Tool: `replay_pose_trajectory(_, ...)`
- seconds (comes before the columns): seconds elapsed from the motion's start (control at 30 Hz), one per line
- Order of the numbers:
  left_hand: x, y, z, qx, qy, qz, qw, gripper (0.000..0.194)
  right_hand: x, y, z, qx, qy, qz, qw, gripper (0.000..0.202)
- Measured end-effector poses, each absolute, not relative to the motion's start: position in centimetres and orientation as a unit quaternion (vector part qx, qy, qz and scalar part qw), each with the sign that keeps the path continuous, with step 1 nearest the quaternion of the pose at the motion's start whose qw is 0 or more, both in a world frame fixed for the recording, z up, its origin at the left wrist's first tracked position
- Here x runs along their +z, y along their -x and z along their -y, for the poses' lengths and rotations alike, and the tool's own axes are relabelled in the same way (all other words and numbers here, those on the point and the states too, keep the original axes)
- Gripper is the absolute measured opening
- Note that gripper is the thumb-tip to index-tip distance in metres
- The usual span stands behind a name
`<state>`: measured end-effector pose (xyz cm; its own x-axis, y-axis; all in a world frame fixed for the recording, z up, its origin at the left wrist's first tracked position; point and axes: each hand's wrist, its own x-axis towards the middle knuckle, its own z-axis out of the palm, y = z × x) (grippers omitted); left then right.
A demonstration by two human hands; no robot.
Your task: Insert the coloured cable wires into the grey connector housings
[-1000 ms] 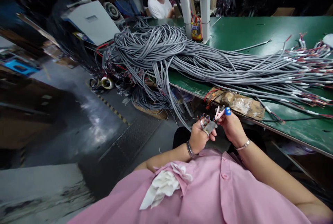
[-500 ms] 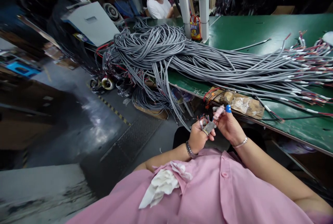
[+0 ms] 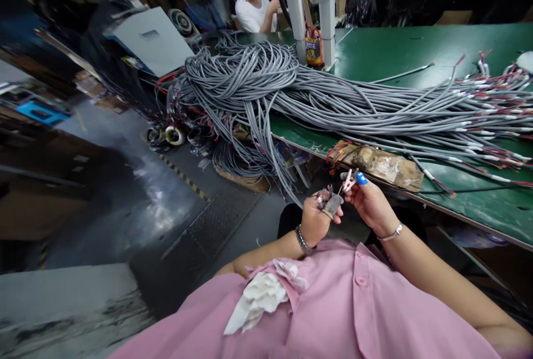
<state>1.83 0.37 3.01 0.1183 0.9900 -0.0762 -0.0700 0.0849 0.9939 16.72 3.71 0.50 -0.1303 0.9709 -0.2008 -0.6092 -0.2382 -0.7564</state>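
Observation:
My left hand (image 3: 318,217) is closed around the end of a grey cable (image 3: 287,189), which hangs from the bench edge. Thin coloured wires (image 3: 326,193) fan out above the fingers. A grey cover with a yellow band sits on the left thumb. Just to the right, my right hand (image 3: 368,203) has its fingers drawn together, with a blue cover on the thumb. Whitish-pink narrow pieces (image 3: 348,181) show at its fingertips; whether they are wrapped fingers or a held part I cannot tell. A thin wire seems to run between the hands.
Many grey cables (image 3: 333,98) with stripped ends lie along the green bench (image 3: 387,48). A worn, taped block (image 3: 378,164) sits at its front edge. White posts (image 3: 328,31) rise behind the cables. Across the bench is a person (image 3: 254,11) in white. Coils hang at the left.
My right hand has turned slightly and its fingertips show more spread pieces. My left hand has barely shifted. The person across the bench has raised a hand.

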Motion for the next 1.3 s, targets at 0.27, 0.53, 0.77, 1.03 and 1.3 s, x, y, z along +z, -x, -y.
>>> replay_pose_trajectory(0.27, 2.5, -2.1, -0.8, 0.467, -0.493, -0.474, 0.561, 0.034, 0.0, -16.3, -4.6, 0.743, 0.329, 0.196, 0.549, 0.040)
replay_pose_trajectory(0.53, 1.8, -2.2, -0.8, 0.465, -0.508, -0.480, 0.544, 0.031, 0.0, -15.6, -5.1, 0.719, 0.339, 0.123, 0.594, 0.032)
replay_pose_trajectory(0.77, 1.8, -2.3, -0.7, 0.461, -0.499, -0.483, 0.552, 0.031, -0.1, -15.3, -4.6, 0.736, 0.318, 0.114, 0.586, 0.039)
replay_pose_trajectory(1.03, 1.5, -1.2, -0.2, 0.453, -0.469, -0.490, 0.578, 0.034, -1.4, -16.5, -3.8, 0.758, 0.307, 0.129, 0.561, 0.047)
replay_pose_trajectory(1.3, 0.4, -1.0, -0.8, 0.474, -0.384, -0.429, 0.667, 0.037, -2.8, -18.3, -2.4, 0.732, 0.364, 0.205, 0.537, 0.031)
